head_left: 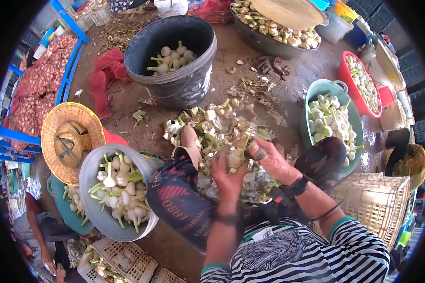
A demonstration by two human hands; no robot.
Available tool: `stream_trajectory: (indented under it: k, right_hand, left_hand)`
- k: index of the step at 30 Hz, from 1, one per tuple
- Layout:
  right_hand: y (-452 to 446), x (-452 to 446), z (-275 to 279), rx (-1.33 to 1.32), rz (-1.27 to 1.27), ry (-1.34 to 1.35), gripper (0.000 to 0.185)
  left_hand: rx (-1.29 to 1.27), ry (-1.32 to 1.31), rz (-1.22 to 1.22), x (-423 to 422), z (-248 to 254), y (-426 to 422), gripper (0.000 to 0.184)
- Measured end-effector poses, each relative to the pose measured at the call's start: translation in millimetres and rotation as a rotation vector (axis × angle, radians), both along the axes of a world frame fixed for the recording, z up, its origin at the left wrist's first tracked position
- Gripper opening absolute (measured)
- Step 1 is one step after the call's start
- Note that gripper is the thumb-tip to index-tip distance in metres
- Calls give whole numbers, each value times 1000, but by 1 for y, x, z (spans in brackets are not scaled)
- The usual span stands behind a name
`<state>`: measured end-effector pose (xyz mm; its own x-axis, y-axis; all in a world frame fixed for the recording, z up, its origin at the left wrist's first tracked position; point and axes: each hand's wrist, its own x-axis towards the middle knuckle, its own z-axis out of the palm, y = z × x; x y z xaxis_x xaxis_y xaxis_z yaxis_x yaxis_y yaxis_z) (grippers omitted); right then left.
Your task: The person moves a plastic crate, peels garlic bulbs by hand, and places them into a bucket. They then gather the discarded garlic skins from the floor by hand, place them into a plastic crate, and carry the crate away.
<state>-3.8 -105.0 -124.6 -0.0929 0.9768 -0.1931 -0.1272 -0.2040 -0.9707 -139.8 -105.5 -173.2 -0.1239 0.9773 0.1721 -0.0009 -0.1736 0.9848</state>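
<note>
My left hand point(229, 178) is closed around a garlic bulb point(236, 158) with loose outer leaves, held above the husk pile between my knees. Close beside the bulb, on its right, my right hand point(276, 162) has its fingers curled and its thumb bent toward the bulb. A dark covering or object shows at that thumb; whatever lies inside the fingers is hidden. Beneath both hands spreads a heap of garlic husks and trimmings point(259, 186), with several untrimmed bulbs point(210, 114) at its far side.
Trimmed garlic fills a grey bucket point(148, 165) at left, a black bucket point(193, 87) ahead and a green basin point(311, 89) at right. Farther off stand a red basin point(341, 70) and a big dark basin point(269, 46). A wicker basket point(47, 137) and a plastic crate point(363, 188) flank me.
</note>
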Motion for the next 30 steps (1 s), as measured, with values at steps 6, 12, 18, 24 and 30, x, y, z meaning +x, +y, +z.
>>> stream_trajectory:
  k: [6, 12, 18, 24, 30]
  right_hand:
    - [2, -20, 12, 160, 31, -341, 34]
    - [7, 9, 15, 219, 273, -658, 27]
    - [8, 4, 27, 311, 176, -674, 38]
    - [0, -11, 12, 383, -54, -698, 44]
    - [7, -11, -1, -31, -168, -15, 41]
  left_hand:
    - [-81, -86, -108, -6, -8, -2, 58]
    - [-435, -608, -309, -8, 8, -2, 57]
    - [-630, -912, -466, -20, 9, -1, 52]
    - [-792, -1445, -484, -18, 3, 1, 42]
    - [-478, -749, -206, -10, -4, -2, 43]
